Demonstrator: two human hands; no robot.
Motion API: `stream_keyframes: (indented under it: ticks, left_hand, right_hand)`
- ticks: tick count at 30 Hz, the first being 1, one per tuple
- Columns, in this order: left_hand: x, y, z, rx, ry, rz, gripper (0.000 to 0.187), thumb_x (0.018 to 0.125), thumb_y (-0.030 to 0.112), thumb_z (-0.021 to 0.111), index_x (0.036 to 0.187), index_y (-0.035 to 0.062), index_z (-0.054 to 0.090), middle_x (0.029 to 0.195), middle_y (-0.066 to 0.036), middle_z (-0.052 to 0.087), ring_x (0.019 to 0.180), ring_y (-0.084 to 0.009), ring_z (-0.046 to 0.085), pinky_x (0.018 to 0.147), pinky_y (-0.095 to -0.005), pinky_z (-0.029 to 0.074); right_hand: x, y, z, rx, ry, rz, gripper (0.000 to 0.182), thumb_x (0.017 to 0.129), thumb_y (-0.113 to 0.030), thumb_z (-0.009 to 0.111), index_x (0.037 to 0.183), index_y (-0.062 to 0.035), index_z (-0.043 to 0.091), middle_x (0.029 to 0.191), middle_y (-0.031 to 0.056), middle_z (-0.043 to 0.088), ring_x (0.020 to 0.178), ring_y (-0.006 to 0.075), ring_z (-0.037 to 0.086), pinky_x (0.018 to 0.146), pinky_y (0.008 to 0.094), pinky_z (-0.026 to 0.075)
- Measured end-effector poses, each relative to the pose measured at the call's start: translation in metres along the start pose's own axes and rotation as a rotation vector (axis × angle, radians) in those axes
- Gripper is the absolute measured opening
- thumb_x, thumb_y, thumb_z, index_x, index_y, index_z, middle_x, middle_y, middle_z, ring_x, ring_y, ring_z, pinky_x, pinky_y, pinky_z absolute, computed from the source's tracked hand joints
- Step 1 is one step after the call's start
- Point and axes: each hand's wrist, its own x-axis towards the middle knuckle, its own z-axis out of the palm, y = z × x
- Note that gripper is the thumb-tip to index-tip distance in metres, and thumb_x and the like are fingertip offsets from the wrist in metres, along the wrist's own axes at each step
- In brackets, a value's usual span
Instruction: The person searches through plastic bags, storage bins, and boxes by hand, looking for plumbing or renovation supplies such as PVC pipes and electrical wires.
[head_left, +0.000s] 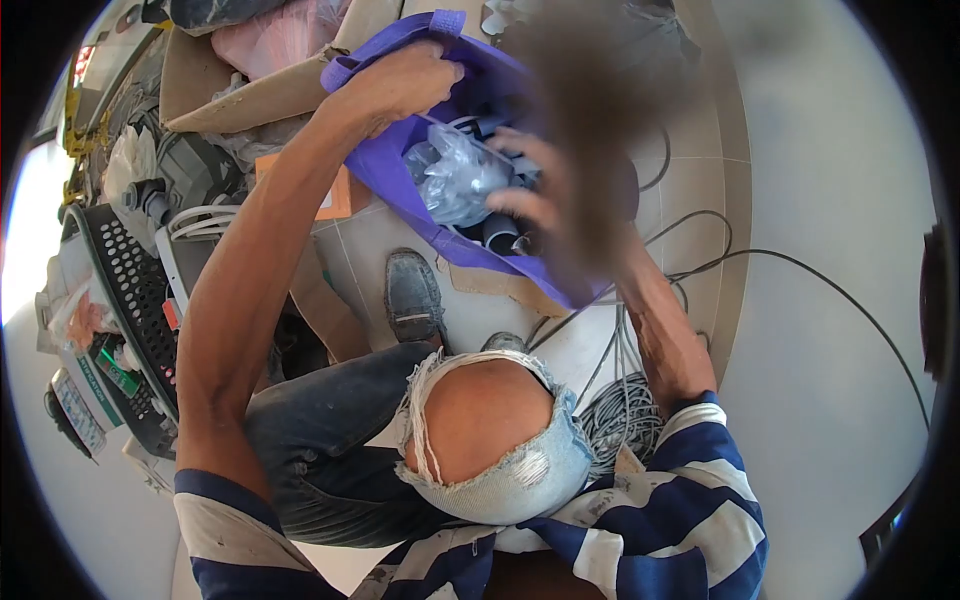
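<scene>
Purple cloth, probably light and floppy, forms the bag (395, 200) in the head view; the left grip (412, 82) is closed on its rim by the handle, a sound hold. The right grip (550, 185) blurs beside a packet (455, 185), likely slippery, inside; I cannot tell its opening or hold. Counted: one bag, one packet, two shoes (412, 290) nearer the body than either grip.

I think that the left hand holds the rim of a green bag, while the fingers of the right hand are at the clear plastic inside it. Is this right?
Not fully: the head view shows that the bag is purple, not green. The left hand does hold its rim, and the right hand has its fingers at the clear plastic inside.
</scene>
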Motion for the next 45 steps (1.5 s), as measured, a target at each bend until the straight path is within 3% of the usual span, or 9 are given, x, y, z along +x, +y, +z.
stream_keyframes:
  ticks: [4, 10, 13, 22, 24, 28, 37, 43, 45]
  left_hand:
    - [0.001, -0.005, 0.006, 0.235, -0.012, 0.135, 0.055, 0.097, 0.028, 0.049, 0.141, -0.0019, 0.038, 0.141, -0.021, 0.047, 0.123, -0.0304, 0.053, 0.1, -0.0377, 0.044]
    - [-0.009, 0.013, 0.051, 0.459, -0.043, 0.285, 0.055, 0.093, 0.027, 0.052, 0.141, 0.002, 0.04, 0.135, -0.027, 0.05, 0.123, -0.0351, 0.052, 0.102, -0.0413, 0.041]
    - [-0.006, 0.035, 0.073, 0.656, -0.396, 0.123, 0.05, 0.091, 0.017, 0.051, 0.138, 0.0026, 0.043, 0.134, -0.027, 0.05, 0.124, -0.0342, 0.05, 0.102, -0.0428, 0.041]
    - [0.041, 0.004, 0.113, 1.116, 0.001, 0.578, 0.048, 0.083, 0.006, 0.052, 0.131, 0.009, 0.052, 0.137, -0.019, 0.049, 0.126, -0.0385, 0.048, 0.102, -0.0498, 0.041]
    - [0.037, 0.022, 0.101, 1.112, -0.364, 0.317, 0.053, 0.08, 0.006, 0.052, 0.133, 0.009, 0.051, 0.136, -0.019, 0.051, 0.122, -0.0382, 0.053, 0.1, -0.0485, 0.044]
    - [-0.004, 0.04, 0.078, 1.232, -0.536, 0.252, 0.057, 0.077, 0.004, 0.051, 0.134, 0.0089, 0.051, 0.132, -0.02, 0.055, 0.117, -0.0372, 0.057, 0.096, -0.0457, 0.048]
    - [-0.021, 0.053, 0.061, 1.15, -0.466, 0.195, 0.062, 0.074, 0.001, 0.052, 0.135, 0.0113, 0.053, 0.107, -0.023, 0.066, 0.101, -0.039, 0.064, 0.087, -0.0454, 0.052]
    - [0.024, 0.041, 0.097, 1.148, -0.225, 0.257, 0.037, 0.078, 0.007, 0.055, 0.115, 0.0076, 0.063, 0.105, -0.021, 0.067, 0.102, -0.0372, 0.064, 0.085, -0.0482, 0.052]
    - [0.05, 0.017, 0.114, 1.116, -0.104, 0.489, 0.025, 0.082, 0.012, 0.055, 0.103, 0.0063, 0.067, 0.106, -0.02, 0.067, 0.101, -0.0354, 0.065, 0.083, -0.048, 0.053]
  right_hand:
    - [-0.02, 0.054, -0.029, -0.432, 0.117, 0.229, 0.035, 0.088, -0.006, 0.052, 0.121, -0.0044, 0.059, 0.102, 0.0267, 0.065, 0.093, 0.0427, 0.064, 0.08, 0.0462, 0.051]
    - [-0.026, 0.03, -0.063, -0.59, 0.282, 0.302, 0.044, 0.084, -0.006, 0.057, 0.127, -0.0043, 0.054, 0.103, 0.029, 0.063, 0.095, 0.046, 0.061, 0.081, 0.0495, 0.049]
    - [-0.019, 0.025, -0.068, -0.616, 0.321, 0.274, 0.046, 0.082, -0.006, 0.058, 0.128, -0.0043, 0.054, 0.103, 0.0284, 0.063, 0.094, 0.0465, 0.06, 0.081, 0.0499, 0.049]
    - [-0.019, 0.018, -0.077, -0.582, 0.387, 0.245, 0.042, 0.081, -0.006, 0.059, 0.122, -0.0049, 0.057, 0.098, 0.0276, 0.064, 0.09, 0.0458, 0.06, 0.079, 0.0512, 0.048]
    - [-0.022, 0.018, -0.081, -0.504, 0.407, 0.305, 0.04, 0.082, -0.007, 0.059, 0.122, -0.0052, 0.058, 0.097, 0.0271, 0.065, 0.09, 0.0456, 0.06, 0.08, 0.0511, 0.048]
    - [-0.027, 0.006, -0.086, -0.538, 0.331, 0.364, 0.037, 0.083, -0.01, 0.06, 0.12, -0.0052, 0.059, 0.096, 0.0264, 0.065, 0.09, 0.0449, 0.061, 0.08, 0.051, 0.048]
    - [-0.019, 0.006, -0.084, -0.528, 0.342, 0.238, 0.038, 0.084, -0.011, 0.063, 0.121, -0.0047, 0.057, 0.095, 0.026, 0.065, 0.09, 0.0449, 0.06, 0.08, 0.0512, 0.048]
    - [-0.025, 0.007, -0.082, -0.543, 0.387, 0.163, 0.037, 0.084, -0.011, 0.063, 0.12, -0.003, 0.057, 0.094, 0.026, 0.065, 0.089, 0.0451, 0.06, 0.08, 0.0505, 0.048]
    - [-0.024, 0.008, -0.082, -0.503, 0.394, 0.136, 0.036, 0.085, -0.012, 0.063, 0.12, -0.0032, 0.057, 0.094, 0.0262, 0.065, 0.09, 0.0447, 0.061, 0.08, 0.0499, 0.048]
